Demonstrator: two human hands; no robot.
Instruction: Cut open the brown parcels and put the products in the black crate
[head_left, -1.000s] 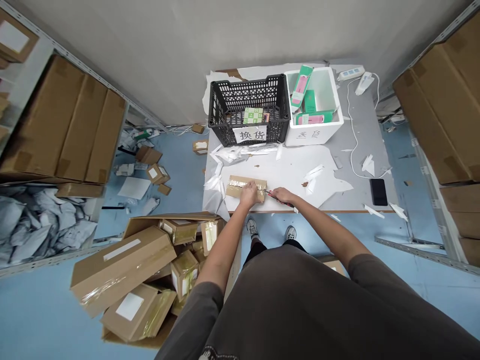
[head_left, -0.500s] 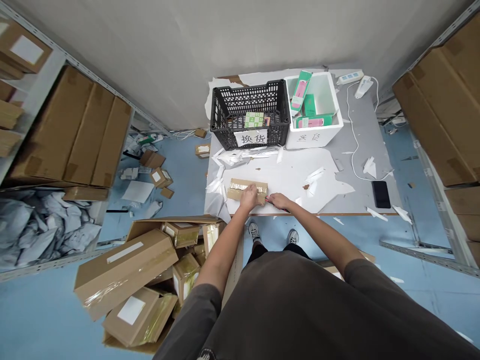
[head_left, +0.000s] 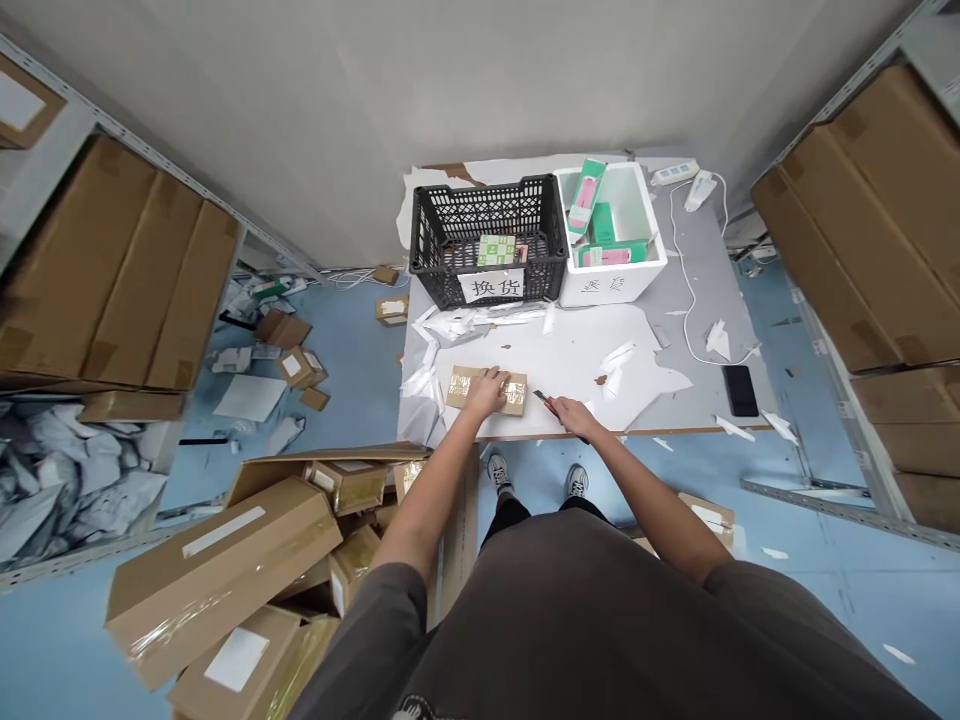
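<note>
A small brown cardboard box with shiny tape lies on white paper near the table's front edge. My left hand rests over its middle, fingers bent across the top and gripping it. Just right of the box, my right hand is closed round a red and black utility knife. The knife's blade points up and left toward the box, a small gap away from it.
Behind the box stand a black crate and a white foam box with green and pink packages. A phone lies at right. At lower left, a big carton overflows with taped boxes. Shelves flank both sides.
My right hand drew the knife away from the box's right end, after it had been against the box. My left hand stayed on the box. The whole view shifted slightly.
</note>
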